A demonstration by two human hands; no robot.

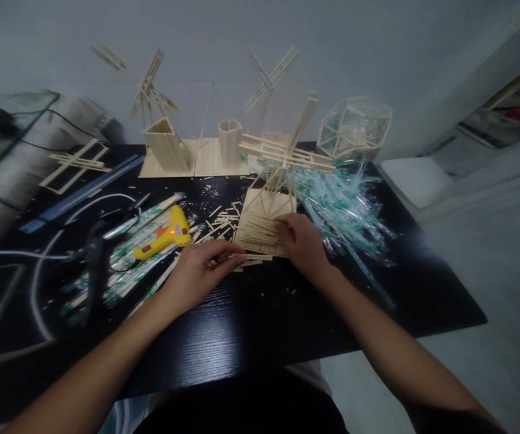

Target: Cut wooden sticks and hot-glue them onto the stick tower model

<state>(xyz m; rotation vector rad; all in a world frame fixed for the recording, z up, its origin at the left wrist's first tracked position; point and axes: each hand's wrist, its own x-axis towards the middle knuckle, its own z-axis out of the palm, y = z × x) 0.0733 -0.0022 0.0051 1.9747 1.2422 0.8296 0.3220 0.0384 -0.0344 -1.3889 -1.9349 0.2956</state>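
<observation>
My left hand (208,265) pinches a thin wooden stick (260,257) between thumb and fingers, just in front of a wooden base board (269,198). My right hand (302,241) is closed at the right side of a stack of short sticks (257,229) lying on that board; its fingertips touch the stack's edge, and whether they grip a stick is too small to tell. A windmill-like stick frame (285,158) with crossed blades rises from the board's back part. Loose short sticks (223,223) are scattered left of the board.
A yellow glue gun (164,234) lies on wrapped stick bundles at left, near a white cable (38,289). Clear and green wrappers (345,205) cover the right side. More wooden models (167,147) stand at the back of the black table (269,325).
</observation>
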